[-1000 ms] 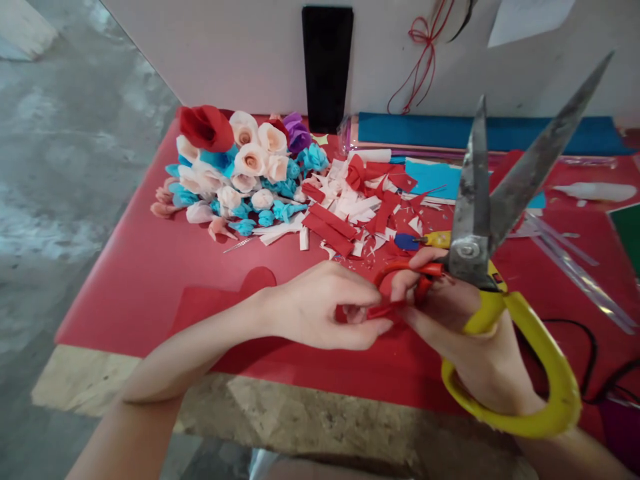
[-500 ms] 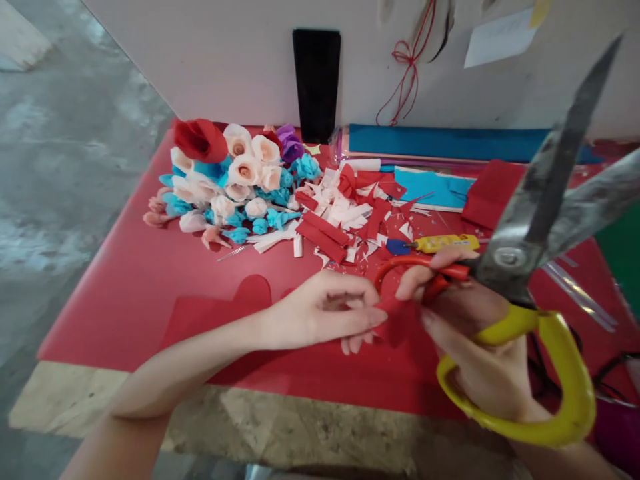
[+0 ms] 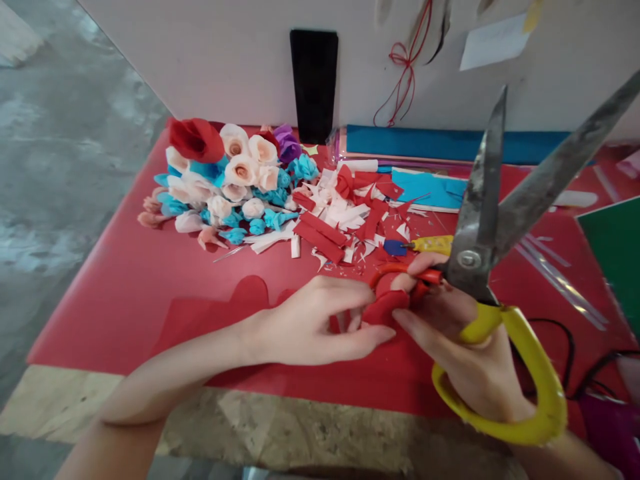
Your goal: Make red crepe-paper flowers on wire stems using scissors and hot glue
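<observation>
Finished crepe-paper flowers (image 3: 241, 171) lie upper left of frame. Left hand (image 3: 310, 323) and right hand (image 3: 477, 357) pinch a red paper petal (image 3: 385, 307), apparently unattached; right also grips scissors (image 3: 469, 259).

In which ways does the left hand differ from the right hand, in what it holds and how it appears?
The left hand has no tool, while the right hand holds large scissors with the blades spread. The scissors' yellow handle partly covers the right hand; no tool covers the left. Both hands have their fingers at the same small red piece.
</observation>
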Tool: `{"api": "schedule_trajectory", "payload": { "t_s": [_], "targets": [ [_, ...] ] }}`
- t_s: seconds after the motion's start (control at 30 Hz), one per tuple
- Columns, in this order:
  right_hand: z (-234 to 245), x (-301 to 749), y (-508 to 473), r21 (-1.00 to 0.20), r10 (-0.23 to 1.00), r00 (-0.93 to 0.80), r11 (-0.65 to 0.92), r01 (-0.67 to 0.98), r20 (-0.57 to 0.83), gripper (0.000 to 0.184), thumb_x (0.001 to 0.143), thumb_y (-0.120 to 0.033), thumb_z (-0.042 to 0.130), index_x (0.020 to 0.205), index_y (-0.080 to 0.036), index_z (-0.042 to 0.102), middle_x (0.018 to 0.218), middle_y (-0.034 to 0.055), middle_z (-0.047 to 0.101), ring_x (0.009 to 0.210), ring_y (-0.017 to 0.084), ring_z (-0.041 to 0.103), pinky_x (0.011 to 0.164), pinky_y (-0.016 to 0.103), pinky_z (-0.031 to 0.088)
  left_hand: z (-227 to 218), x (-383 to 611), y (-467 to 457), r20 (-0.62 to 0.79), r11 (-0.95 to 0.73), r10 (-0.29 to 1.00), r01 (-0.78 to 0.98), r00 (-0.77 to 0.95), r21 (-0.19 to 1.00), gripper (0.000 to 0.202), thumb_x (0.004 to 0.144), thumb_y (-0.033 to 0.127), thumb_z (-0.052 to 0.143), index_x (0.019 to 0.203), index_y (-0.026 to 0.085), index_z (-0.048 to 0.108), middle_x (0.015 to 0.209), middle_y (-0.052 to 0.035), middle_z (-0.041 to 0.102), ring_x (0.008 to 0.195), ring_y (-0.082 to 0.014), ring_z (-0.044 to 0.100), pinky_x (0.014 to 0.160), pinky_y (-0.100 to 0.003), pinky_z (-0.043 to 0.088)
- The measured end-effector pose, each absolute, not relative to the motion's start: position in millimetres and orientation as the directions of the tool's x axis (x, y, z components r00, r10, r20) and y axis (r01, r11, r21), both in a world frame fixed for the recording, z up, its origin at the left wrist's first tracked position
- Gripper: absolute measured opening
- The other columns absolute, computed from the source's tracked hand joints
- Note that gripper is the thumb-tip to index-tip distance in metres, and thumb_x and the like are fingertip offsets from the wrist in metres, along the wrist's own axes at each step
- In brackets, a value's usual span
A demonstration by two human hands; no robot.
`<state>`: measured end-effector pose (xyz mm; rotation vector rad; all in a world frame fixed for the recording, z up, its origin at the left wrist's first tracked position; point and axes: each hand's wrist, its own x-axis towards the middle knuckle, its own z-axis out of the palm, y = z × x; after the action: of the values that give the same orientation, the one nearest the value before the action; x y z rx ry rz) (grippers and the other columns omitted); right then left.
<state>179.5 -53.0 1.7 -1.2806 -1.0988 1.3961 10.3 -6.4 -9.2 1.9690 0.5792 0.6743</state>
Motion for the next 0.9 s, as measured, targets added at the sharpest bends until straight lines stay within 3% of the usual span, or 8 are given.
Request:
{"api": "schedule_trajectory", "payload": {
  "t_s": [0.13, 0.23, 0.37, 0.53, 0.7, 0.9],
  "targets": [
    [0.6, 179.3, -54.1, -0.975, 0.976, -0.071, -0.213, -0.068, -0.208, 0.03, 0.075, -0.021, 0.066, 0.098, -0.027, 0.048, 0.085, -0.0011, 0.057, 0.082, 0.012, 0.062, 0.072, 0.018, 0.055, -12.7, 10.4, -4.6, 0.181, -0.424, 0.539, 0.08, 0.822, 0.902, 0.026, 0.089, 0.024, 0.045, 0.072, 0.009, 0.058, 0.061, -0.0047, 0.058, 0.053, -0.0098, 0.053, 0.055, -0.02, 0.045],
    [-0.2, 180.3, -55.8, -0.978, 0.979, -0.089, -0.19, -0.084, -0.183, 0.027, 0.078, -0.025, 0.065, 0.099, -0.028, 0.048, 0.085, -0.0009, 0.055, 0.08, 0.013, 0.061, 0.07, 0.021, 0.055, -10.6, 8.5, -3.5, 0.206, -0.397, 0.536, 0.029, 0.819, 0.917, 0.024, 0.09, 0.018, 0.043, 0.074, 0.01, 0.059, 0.066, -0.0051, 0.063, 0.059, -0.0087, 0.057, 0.06, -0.017, 0.047],
    [-0.8, 182.3, -57.3, -0.988, 0.981, -0.13, -0.15, -0.044, -0.143, 0.02, 0.085, -0.026, 0.058, 0.103, -0.027, 0.049, 0.084, -0.0006, 0.054, 0.078, 0.011, 0.057, 0.074, 0.02, 0.051, -2.8, 2.9, -4.1, 0.289, -0.391, 0.648, -0.018, 0.704, 0.92, 0.026, 0.09, 0.016, 0.044, 0.068, 0.013, 0.057, 0.06, -0.0024, 0.061, 0.055, -0.0074, 0.056, 0.056, -0.017, 0.046],
    [-2.7, 180.2, -59.8, -0.988, 0.947, -0.299, -0.078, 0.135, -0.116, 0.007, 0.09, -0.023, 0.046, 0.097, -0.025, 0.047, 0.074, -0.0018, 0.05, 0.064, 0.01, 0.05, 0.057, 0.019, 0.043, -1.8, -3.8, -5.2, 0.302, -0.295, 0.81, -0.095, 0.502, 0.951, 0.031, 0.092, 0.02, 0.043, 0.065, 0.015, 0.058, 0.06, -0.0014, 0.059, 0.055, -0.0085, 0.055, 0.054, -0.021, 0.045],
    [-9.6, 178.5, -67.9, -0.951, 0.908, -0.374, -0.077, 0.3, -0.192, 0.005, 0.092, -0.026, 0.042, 0.094, -0.023, 0.045, 0.075, 0.0002, 0.049, 0.065, 0.012, 0.049, 0.054, 0.022, 0.04, -6.6, -4.3, -5.5, 0.3, -0.23, 0.839, -0.202, 0.455, 0.952, 0.03, 0.092, 0.024, 0.044, 0.068, 0.017, 0.061, 0.069, -0.0025, 0.066, 0.059, -0.0102, 0.06, 0.055, -0.022, 0.05],
    [-7.1, 177.0, -66.4, -0.928, 0.898, -0.394, -0.041, 0.369, -0.196, 0.007, 0.093, -0.028, 0.04, 0.094, -0.022, 0.043, 0.071, -0.0007, 0.048, 0.059, 0.011, 0.047, 0.052, 0.022, 0.041, -5.2, -2.3, -6.2, 0.241, -0.195, 0.867, -0.148, 0.436, 0.97, 0.032, 0.091, 0.026, 0.046, 0.064, 0.017, 0.061, 0.063, -0.0013, 0.066, 0.057, -0.0103, 0.062, 0.056, -0.022, 0.052]
  ]
}}
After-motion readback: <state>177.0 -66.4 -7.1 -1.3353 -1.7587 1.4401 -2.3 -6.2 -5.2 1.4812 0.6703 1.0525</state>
